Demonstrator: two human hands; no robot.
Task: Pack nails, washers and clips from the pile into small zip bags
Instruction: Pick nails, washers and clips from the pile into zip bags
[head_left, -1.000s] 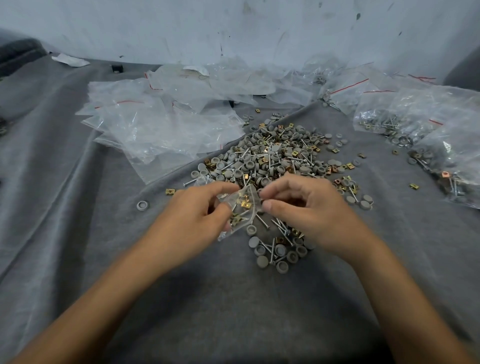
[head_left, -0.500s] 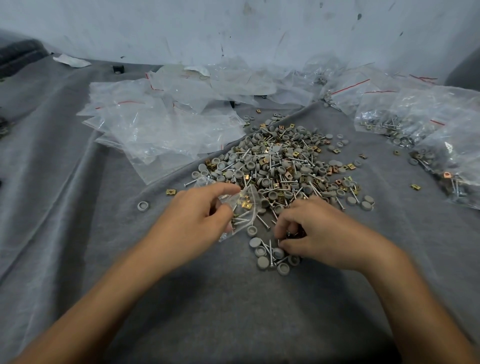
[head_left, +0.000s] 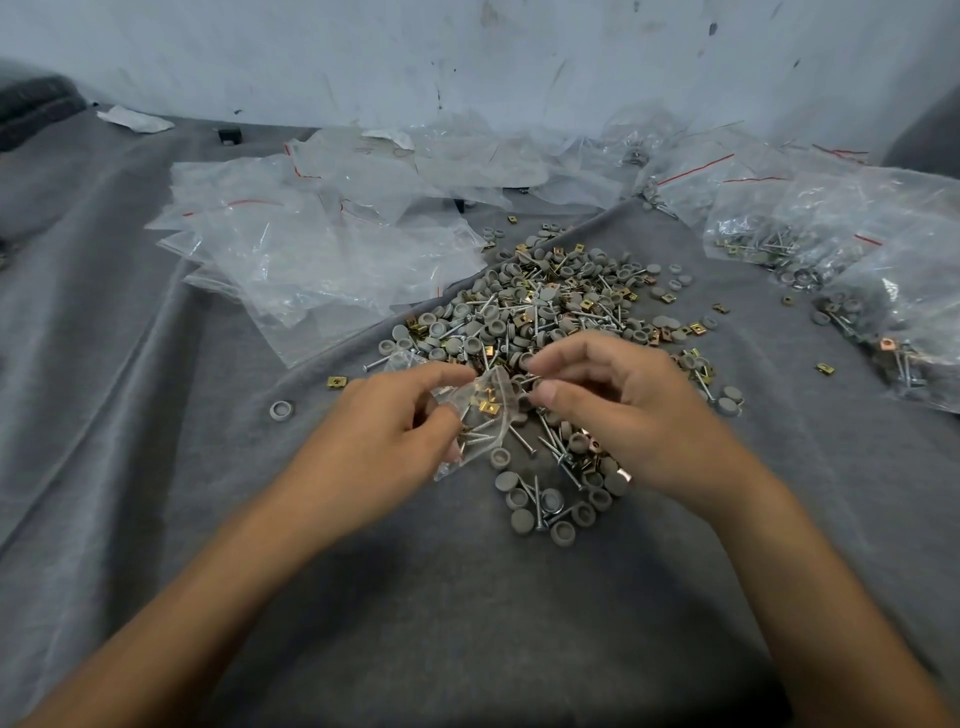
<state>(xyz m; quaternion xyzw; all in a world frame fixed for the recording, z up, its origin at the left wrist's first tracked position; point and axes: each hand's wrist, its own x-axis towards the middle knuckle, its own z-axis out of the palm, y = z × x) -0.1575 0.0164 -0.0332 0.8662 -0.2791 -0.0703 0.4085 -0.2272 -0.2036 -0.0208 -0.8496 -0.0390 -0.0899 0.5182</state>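
Observation:
A pile (head_left: 550, 312) of grey washers, silver nails and brass clips lies in the middle of the grey cloth. My left hand (head_left: 384, 441) pinches a small clear zip bag (head_left: 480, 415) by its mouth; brass clips and nails show inside it. My right hand (head_left: 613, 410) hovers at the bag's opening with thumb and fingers pinched together. What they pinch is too small and blurred to tell. A smaller cluster of washers and nails (head_left: 550, 499) sits below the bag, between my hands.
Empty zip bags (head_left: 311, 249) with red strips lie spread at the back left. Filled bags (head_left: 831, 239) lie at the right. A lone washer (head_left: 281, 410) and a loose clip (head_left: 336, 383) sit left of my left hand. A white wall stands behind.
My right hand went down to the small cluster of parts, then rose back up to the bag's mouth. My left hand kept holding the bag in place.

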